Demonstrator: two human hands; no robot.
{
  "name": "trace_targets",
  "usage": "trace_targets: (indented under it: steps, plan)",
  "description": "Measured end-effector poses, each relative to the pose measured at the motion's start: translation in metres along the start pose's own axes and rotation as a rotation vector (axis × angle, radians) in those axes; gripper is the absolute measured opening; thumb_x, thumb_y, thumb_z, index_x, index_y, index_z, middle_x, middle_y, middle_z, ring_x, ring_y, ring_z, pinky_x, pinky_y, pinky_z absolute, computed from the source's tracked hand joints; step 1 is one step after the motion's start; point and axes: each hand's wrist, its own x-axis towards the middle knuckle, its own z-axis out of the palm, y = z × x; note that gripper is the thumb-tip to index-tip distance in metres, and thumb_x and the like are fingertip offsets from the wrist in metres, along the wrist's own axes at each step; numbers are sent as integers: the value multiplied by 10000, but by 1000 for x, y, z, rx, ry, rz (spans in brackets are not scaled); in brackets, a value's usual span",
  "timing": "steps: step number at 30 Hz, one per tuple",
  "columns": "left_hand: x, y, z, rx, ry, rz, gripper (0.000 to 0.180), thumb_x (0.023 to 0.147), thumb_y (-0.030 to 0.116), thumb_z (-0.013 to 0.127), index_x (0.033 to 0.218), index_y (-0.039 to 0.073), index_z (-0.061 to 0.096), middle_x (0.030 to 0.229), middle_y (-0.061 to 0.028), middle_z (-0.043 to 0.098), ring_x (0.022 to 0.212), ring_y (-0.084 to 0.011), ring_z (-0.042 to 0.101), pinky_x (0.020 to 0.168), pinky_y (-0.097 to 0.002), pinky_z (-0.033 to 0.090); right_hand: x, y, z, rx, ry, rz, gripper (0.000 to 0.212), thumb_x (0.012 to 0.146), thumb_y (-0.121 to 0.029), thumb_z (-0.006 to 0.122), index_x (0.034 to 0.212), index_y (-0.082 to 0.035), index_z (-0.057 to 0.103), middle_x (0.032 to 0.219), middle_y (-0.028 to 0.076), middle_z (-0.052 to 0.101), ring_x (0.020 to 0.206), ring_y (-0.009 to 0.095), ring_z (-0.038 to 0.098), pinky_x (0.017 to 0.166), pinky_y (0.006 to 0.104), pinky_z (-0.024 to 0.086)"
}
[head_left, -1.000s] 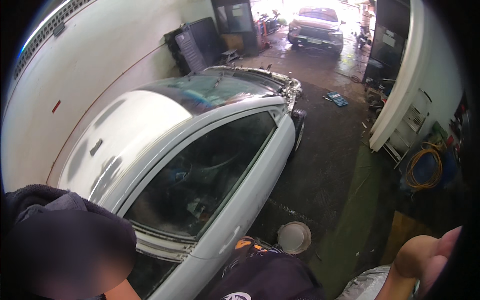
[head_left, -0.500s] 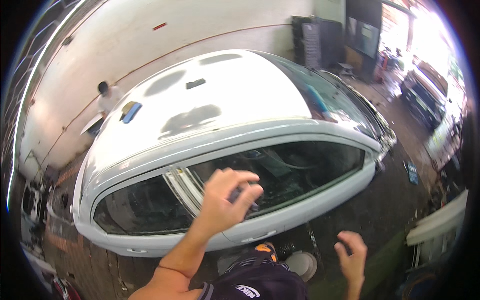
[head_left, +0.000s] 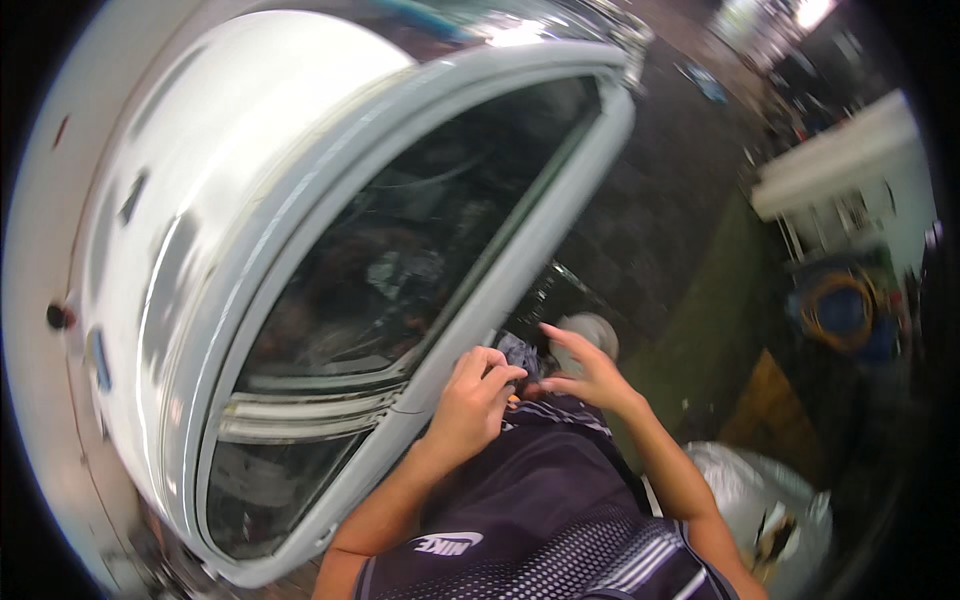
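My left hand [head_left: 474, 396] is in front of my body beside the car's sill, thumb and fingers closed in a pinch; what is between them, if anything, is too small to make out. Close on its right, my right hand [head_left: 592, 376] has thumb and fingers spread apart. Between the two hands shows a crumpled dark-grey thing [head_left: 518, 356]; I cannot tell whether a hand touches it or it lies behind. Left of my hands stands the car [head_left: 330, 195], its body pale grey, its white roof [head_left: 270, 75] marked with darker patches.
A round whitish bucket or lid [head_left: 592, 336] is on the floor past my right hand. A silvery plastic bag [head_left: 745, 490] lies right of my arm. Coiled yellow hose or cable [head_left: 838, 310] and a white panel [head_left: 840, 160] are farther right. A person [head_left: 62, 316] is beyond the car.
My view has turned right and down, so the car now slants at left. My left hand has come back from the car window, and the right has moved in close beside it.
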Motion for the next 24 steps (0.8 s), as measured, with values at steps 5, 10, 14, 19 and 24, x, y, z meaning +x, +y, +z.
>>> trace_targets:
  steps: [5, 10, 14, 19, 24]
  plan:
    - [26, -7, 12, -66, -171, 102, 250, 840, -16, 765, 1080, 28, 709, 1069, -148, 629, 990, -341, 654, 863, -419, 531, 2, 31, 27, -259, 51, -39, 502, 784, -172, 842, 1267, -110, 723, 1301, 143, 693, 1254, 344, 613, 1065, 446, 498]
    - [30, -39, 2, 66, -146, 49, 226, 876, 5, 738, 1098, 12, 693, 1098, -166, 655, 1027, -356, 660, 883, -413, 533, -35, 74, 14, -436, 269, 166, 324, 858, -181, 776, 1174, -107, 759, 1200, 107, 735, 1149, 343, 667, 970, 450, 545]
    - [24, -65, 2, 143, -189, 12, 190, 897, 39, 727, 1082, 18, 685, 1107, -157, 654, 1039, -361, 655, 902, -434, 526, -67, 144, 3, -594, 276, 419, 526, 839, -261, 816, 1334, -135, 690, 1351, 131, 682, 1188, 348, 669, 1003, 430, 547]
    - [24, -81, 9, 247, -278, 22, 183, 907, 61, 722, 1083, 28, 679, 1114, -153, 654, 1038, -374, 652, 904, -448, 524, -133, 225, 6, -462, 492, 781, 647, 842, -336, 820, 1426, -132, 627, 1420, 127, 645, 1280, 322, 632, 1073, 435, 509]
    - [-2, -134, 21, 389, -362, -85, 179, 914, 83, 723, 1082, 32, 691, 1055, -161, 678, 1014, -373, 666, 885, -439, 531, -225, 281, 22, -133, 510, 969, 477, 887, -314, 779, 1300, -82, 720, 1244, 149, 748, 1167, 321, 710, 1015, 431, 549]
